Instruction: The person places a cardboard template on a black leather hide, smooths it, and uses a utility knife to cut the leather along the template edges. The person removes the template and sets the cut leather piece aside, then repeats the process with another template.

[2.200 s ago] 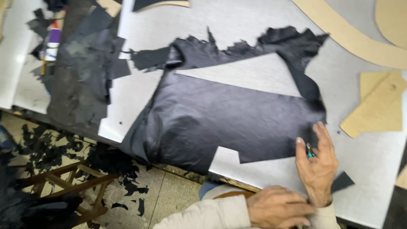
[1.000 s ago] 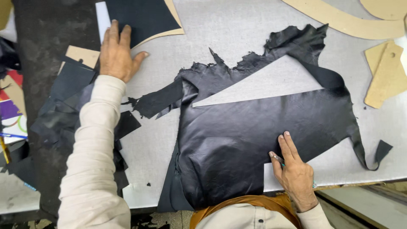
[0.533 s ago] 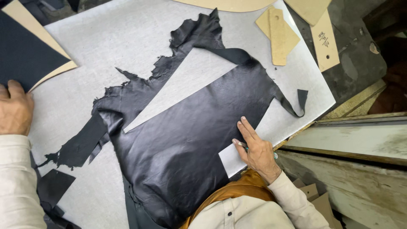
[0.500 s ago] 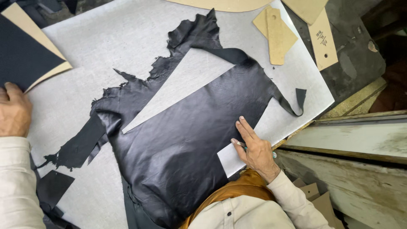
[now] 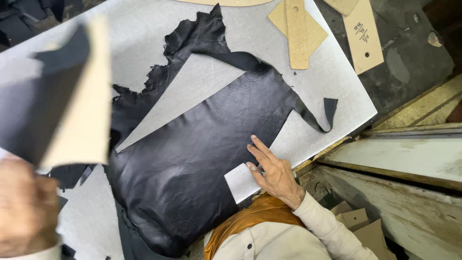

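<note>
A large black leather hide point(image 5: 202, 159) lies spread on a grey cutting board point(image 5: 332, 72), with a triangular gap cut out of its middle. My right hand point(image 5: 274, 173) rests on the hide's near edge, two fingers stretched flat on the leather. A thin tool with a teal spot shows under the fingers and is mostly hidden. My left hand point(image 5: 26, 207) is blurred at the lower left. It holds up a tan cardboard pattern with a dark leather piece point(image 5: 67, 96) above the board.
Tan cardboard templates point(image 5: 293, 29) point(image 5: 363, 33) lie at the board's far end. A worn wooden bench edge point(image 5: 399, 159) runs along the right. Cardboard boxes point(image 5: 356, 221) sit below. Black leather scraps point(image 5: 29, 19) lie at the top left.
My left hand has lifted the cardboard pattern with the dark piece off the board and brought it up toward me. My right hand stays on the hide's edge. The view has shifted right.
</note>
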